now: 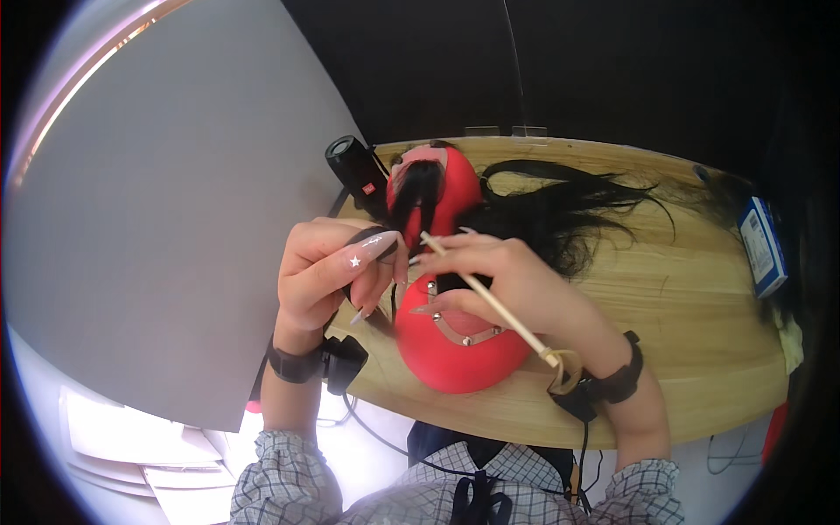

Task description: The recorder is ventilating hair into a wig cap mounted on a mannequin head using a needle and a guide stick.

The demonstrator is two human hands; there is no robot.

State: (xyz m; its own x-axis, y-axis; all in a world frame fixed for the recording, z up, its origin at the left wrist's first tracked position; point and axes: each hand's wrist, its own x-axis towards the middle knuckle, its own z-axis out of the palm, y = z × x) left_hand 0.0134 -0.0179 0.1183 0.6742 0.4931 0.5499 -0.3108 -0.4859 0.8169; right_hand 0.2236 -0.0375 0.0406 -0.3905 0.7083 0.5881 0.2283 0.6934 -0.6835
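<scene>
My left hand (315,271) is closed in a pinch, with a lock of black hair (385,251) wrapped between its thumb and fingers. A thin wooden stick (503,312) with a tan loop at its lower end lies in my right hand (525,276). Below both hands sits a rounded red head form (459,372). Along its upper part a pale band (451,332) is fastened with several metal pins. Some fingers of my right hand reach over this form, partly hiding its top and dark hair there; I cannot tell whether they touch it.
Behind stands another red form (461,184) with black hair and a pale patch. Long black hair (560,210) spreads across the wooden table (691,350). A black cylindrical speaker (354,171) is at far left, a blue-and-white box (763,247) at right. Cables hang from both wrist straps.
</scene>
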